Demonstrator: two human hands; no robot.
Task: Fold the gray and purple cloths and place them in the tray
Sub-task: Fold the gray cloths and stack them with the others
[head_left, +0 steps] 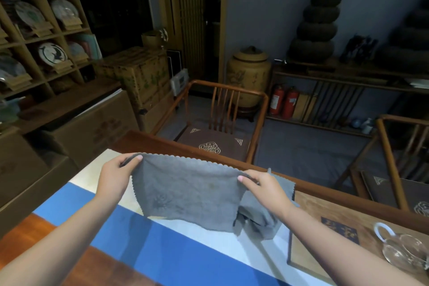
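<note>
1. The gray cloth (192,193) has a scalloped edge and a faint embroidered motif; it hangs stretched by its upper edge above the table, its lower edge loose over the blue-and-white runner, and its right part droops in bunched folds.
2. The tray (311,227) is a flat wooden one with a dark rim, lying on the table just right of the cloth.

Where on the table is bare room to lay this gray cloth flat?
Bare blue-and-white runner under the left hand, between the cloth and the near wood edge. Crowded to the right: the tray holds a glass pitcher, below the right hand.
</note>
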